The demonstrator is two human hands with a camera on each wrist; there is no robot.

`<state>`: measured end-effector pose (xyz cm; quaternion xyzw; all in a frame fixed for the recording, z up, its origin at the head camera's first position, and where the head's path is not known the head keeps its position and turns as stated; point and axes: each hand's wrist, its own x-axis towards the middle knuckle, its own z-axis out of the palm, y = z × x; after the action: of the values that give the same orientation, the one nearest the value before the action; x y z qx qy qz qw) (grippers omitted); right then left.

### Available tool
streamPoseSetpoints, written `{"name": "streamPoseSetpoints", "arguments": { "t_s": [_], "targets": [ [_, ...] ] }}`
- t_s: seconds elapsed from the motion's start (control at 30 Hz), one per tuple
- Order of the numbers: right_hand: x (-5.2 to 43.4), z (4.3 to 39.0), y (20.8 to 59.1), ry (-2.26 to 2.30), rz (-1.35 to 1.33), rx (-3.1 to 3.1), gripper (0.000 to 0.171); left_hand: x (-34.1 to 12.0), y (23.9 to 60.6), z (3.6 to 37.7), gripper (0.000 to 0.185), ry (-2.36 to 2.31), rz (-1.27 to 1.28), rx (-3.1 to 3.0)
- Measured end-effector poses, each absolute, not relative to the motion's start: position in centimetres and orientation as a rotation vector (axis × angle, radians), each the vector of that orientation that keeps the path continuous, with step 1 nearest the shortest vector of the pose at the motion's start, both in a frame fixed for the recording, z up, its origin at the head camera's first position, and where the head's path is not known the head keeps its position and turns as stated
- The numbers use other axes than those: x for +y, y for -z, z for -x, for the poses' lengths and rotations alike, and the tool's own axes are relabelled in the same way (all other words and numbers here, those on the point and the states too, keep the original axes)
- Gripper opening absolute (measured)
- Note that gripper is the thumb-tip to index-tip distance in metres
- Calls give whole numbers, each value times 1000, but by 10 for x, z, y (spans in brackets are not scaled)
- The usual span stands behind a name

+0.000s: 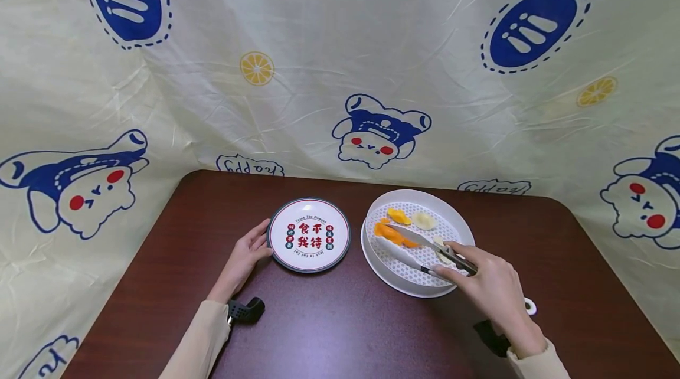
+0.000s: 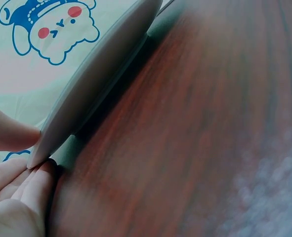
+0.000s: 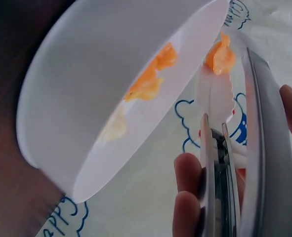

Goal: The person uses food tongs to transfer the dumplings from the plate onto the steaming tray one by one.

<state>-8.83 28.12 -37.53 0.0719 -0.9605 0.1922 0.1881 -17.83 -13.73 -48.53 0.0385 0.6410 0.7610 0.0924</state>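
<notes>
Orange food piece [image 1: 391, 234] pinched between tips of metal tongs [image 1: 425, 244], low inside white bowl [image 1: 457, 222] with perforated liner, right of centre on worktop [image 1: 329, 332]. Right hand [image 1: 491, 287] closed round tong handles. Second orange piece [image 1: 398, 215] and pale piece [image 1: 424, 220] lying in bowl, untouched. Printed plate [image 1: 309, 235] just left of bowl, bare of food; left hand [image 1: 245, 255] relaxed, fingers [image 2: 10, 182] touching plate rim. Judged: transfer barely begun, nothing yet on plate.

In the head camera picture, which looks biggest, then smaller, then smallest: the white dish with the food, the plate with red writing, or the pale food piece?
1. White dish
2. Plate with red writing, a bit smaller
3. Pale food piece, clearly smallest
</notes>
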Motion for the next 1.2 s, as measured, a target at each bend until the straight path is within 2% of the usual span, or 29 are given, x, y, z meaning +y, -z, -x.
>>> {"name": "streamPoseSetpoints", "arguments": {
  "t_s": [0.57, 1.2],
  "targets": [
    [312, 88, 384, -483, -177, -2883, 59, -137, 486, 178, 69, -2258, -115, 1908],
    [313, 84, 380, -508, -108, -2919, 68, -137, 484, 178, 69, -2259, -84, 1915]
  ]
}}
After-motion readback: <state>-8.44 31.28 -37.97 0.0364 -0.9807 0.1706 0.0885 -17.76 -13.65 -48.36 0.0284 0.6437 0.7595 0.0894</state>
